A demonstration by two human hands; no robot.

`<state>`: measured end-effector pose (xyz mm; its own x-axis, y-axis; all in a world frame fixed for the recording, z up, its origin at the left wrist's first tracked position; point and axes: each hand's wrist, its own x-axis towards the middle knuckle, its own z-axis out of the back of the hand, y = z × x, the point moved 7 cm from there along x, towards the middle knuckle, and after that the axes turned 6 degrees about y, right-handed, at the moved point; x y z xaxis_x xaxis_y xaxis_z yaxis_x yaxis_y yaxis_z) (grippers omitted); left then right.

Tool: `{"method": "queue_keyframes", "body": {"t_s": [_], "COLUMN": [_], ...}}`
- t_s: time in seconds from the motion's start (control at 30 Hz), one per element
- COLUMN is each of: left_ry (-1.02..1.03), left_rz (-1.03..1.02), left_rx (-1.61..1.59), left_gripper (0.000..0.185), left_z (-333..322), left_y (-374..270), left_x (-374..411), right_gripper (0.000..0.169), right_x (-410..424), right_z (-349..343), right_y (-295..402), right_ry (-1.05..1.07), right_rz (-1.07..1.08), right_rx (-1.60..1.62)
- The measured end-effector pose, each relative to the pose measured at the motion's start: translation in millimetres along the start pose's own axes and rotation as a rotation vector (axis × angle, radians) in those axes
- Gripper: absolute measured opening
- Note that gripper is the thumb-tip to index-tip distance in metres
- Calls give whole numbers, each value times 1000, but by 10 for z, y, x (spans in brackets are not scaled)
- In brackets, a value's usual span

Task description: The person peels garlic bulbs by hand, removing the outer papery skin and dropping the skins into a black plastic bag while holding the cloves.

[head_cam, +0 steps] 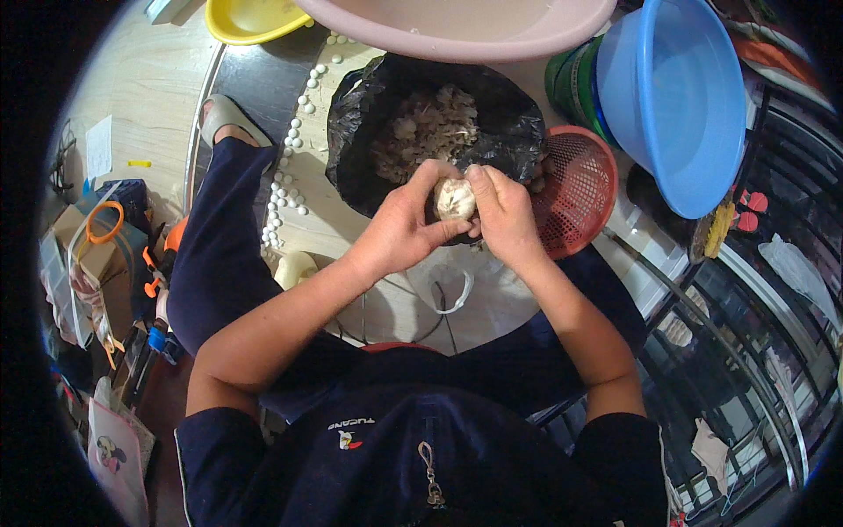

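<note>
Between both hands is a whole garlic bulb (454,199) in pale, papery skin. My left hand (408,214) grips it from the left, with the thumb along its lower edge. From the other side my right hand (504,211) holds it, fingertips pressed at its upper right. Just beyond the hands stands an open black plastic bag (355,145), and a heap of dry garlic skins (435,132) lies inside it. The hands cover the bag's near edge. A red mesh basket (579,197) stands beside the bag on the right, partly hidden by my right hand.
A pink basin (461,49) is at the top, near a yellow basin (253,36). A blue basin (691,118) leans against a green bucket (573,85) at right. Several white pebble-like discs (290,191) line the floor at left. Under my forearms lies a clear plastic bag (454,290).
</note>
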<state>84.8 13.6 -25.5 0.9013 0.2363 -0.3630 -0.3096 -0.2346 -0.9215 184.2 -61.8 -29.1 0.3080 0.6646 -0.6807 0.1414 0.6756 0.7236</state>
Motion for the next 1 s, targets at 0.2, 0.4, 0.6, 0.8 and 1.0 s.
{"method": "queue_keyframes", "body": {"t_s": [0.2, 0.4, 0.6, 0.8, 1.0], "left_ry": [-30, -93, 23, -20, -111], "left_rz": [29, -32, 32, 218, 155], "left_rx": [-236, -403, -577, -637, -125], "left_gripper": [46, 47, 42, 57, 61], "left_z": [-12, -72, 10, 87, 229], "left_y": [22, 20, 99, 168, 149], "left_x": [-2, -38, -36, -6, 13], "right_gripper": [38, 32, 25, 23, 43], "right_x": [-28, -18, 100, 70, 25], "right_z": [-63, 24, 2, -9, -59], "right_y": [179, 250, 9, 23, 324], "right_ry": [-14, -159, -26, -42, 31], "right_rz": [272, 368, 166, 188, 493], "right_rx": [-402, -337, 4, -64, -417]}}
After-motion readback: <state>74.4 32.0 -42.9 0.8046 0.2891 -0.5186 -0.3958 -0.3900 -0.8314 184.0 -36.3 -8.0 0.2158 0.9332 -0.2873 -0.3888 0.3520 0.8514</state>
